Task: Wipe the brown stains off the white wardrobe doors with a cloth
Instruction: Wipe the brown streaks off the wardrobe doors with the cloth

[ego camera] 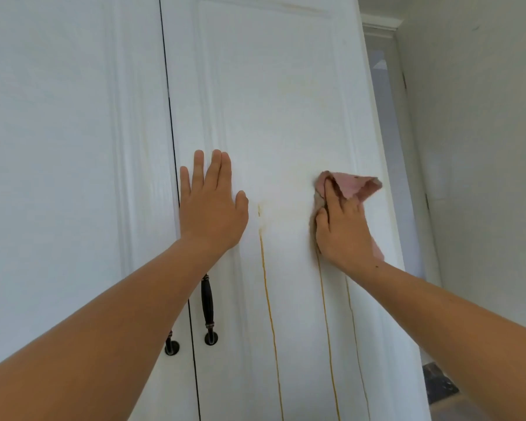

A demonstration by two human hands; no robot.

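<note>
Two white wardrobe doors fill the view, the left door [73,177] and the right door [271,101]. Thin brown drip lines [269,314] run down the right door below my hands, and faint brownish smears show higher up. My left hand [210,208] lies flat and open against the right door near its left edge. My right hand [340,229] presses a crumpled pink cloth [356,186] against the door's right side, at the top of one drip line. Part of the cloth sticks out above and to the right of my fingers.
Two dark metal handles, the left handle [171,344] and the right handle [207,308], flank the black gap between the doors. A white wall [483,147] stands to the right, with a narrow gap beside the wardrobe. Some floor and a dark object [439,387] show at lower right.
</note>
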